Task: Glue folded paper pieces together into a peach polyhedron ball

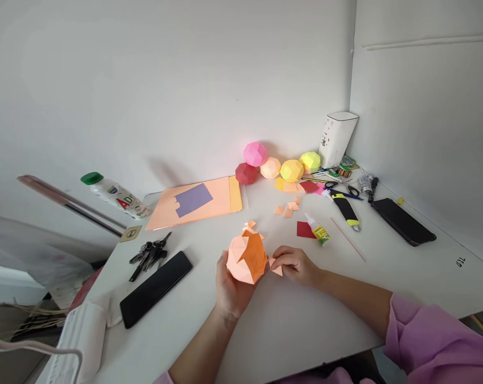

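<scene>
My left hand [234,296] cups a peach faceted paper ball [241,261] from below and the left. An opening on the ball's upper right side shows its deeper orange inside. Close by on the right, my right hand [299,265] pinches a small peach paper piece [276,266] with pointed corners, held near the ball's rim; whether the two touch I cannot tell. Behind the ball lie a few more folded peach pieces [250,224], partly hidden by it. Farther back are several loose peach paper pieces [288,212].
Finished paper balls [291,170] in several colours stand along the wall. A glue bottle [320,233] lies on a red paper square [305,229], near a box cutter [345,210] and scissors [341,186]. Keys [149,256], a black phone [156,289] and peach sheets [161,210] are on the left.
</scene>
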`<act>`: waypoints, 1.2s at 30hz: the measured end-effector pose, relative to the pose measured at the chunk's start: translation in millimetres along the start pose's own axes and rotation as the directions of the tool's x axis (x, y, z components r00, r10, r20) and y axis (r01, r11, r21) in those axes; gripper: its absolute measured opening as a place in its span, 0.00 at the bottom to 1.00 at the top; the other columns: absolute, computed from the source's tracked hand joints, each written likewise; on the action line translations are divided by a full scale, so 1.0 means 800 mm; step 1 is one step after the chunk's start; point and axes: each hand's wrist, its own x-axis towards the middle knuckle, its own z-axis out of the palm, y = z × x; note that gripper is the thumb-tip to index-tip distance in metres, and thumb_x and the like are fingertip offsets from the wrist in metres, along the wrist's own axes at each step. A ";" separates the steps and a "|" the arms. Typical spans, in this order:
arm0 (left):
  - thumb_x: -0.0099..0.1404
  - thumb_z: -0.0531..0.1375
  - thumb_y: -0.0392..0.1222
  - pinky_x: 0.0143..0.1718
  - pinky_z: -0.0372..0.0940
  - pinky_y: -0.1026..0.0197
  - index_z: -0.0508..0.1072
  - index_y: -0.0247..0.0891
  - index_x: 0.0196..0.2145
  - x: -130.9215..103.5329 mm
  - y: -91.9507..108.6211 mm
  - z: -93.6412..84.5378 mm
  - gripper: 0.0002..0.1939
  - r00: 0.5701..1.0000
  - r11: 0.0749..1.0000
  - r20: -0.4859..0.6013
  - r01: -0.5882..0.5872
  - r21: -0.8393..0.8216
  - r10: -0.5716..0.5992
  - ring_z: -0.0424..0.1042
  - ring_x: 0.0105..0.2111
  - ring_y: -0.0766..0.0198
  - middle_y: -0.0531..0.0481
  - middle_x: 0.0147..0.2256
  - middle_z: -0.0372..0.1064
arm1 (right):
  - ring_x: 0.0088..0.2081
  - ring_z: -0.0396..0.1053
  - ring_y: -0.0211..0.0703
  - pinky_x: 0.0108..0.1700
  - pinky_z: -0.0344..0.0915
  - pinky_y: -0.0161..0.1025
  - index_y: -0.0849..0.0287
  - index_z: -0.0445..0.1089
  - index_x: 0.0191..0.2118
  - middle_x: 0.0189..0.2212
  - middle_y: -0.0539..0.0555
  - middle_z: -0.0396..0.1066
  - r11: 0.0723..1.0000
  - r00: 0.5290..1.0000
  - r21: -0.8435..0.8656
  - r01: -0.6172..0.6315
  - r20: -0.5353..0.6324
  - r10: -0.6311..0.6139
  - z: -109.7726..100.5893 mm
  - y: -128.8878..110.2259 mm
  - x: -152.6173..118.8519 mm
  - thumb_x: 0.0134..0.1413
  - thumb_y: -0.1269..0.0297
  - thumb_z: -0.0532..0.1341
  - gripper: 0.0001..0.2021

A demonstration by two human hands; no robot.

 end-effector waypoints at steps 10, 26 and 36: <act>0.63 0.52 0.57 0.44 0.66 0.51 0.72 0.37 0.48 0.000 -0.003 0.000 0.25 0.997 0.999 0.065 -0.032 0.023 0.031 0.71 0.43 0.49 0.43 0.38 0.72 | 0.31 0.66 0.38 0.29 0.65 0.36 0.57 0.77 0.27 0.31 0.54 0.65 0.995 0.996 0.070 -0.068 0.065 0.064 0.002 -0.001 0.002 0.51 0.75 0.53 0.16; 0.62 0.51 0.60 0.42 0.67 0.48 0.74 0.37 0.45 0.004 -0.003 -0.012 0.26 0.996 0.997 0.081 0.052 -0.062 -0.047 0.72 0.40 0.48 0.39 0.39 0.73 | 0.23 0.57 0.32 0.23 0.58 0.31 0.58 0.77 0.32 0.27 0.50 0.58 0.994 0.993 0.011 0.109 -0.046 -0.108 0.008 -0.006 -0.002 0.50 0.77 0.55 0.13; 0.62 0.52 0.58 0.40 0.67 0.50 0.74 0.34 0.43 0.004 -0.005 -0.011 0.26 0.996 0.996 0.046 0.079 -0.034 -0.077 0.73 0.39 0.48 0.39 0.38 0.74 | 0.17 0.54 0.32 0.20 0.56 0.30 0.57 0.67 0.34 0.17 0.44 0.61 0.977 0.982 -0.135 0.164 -0.076 -0.175 0.009 -0.019 -0.004 0.53 0.74 0.54 0.07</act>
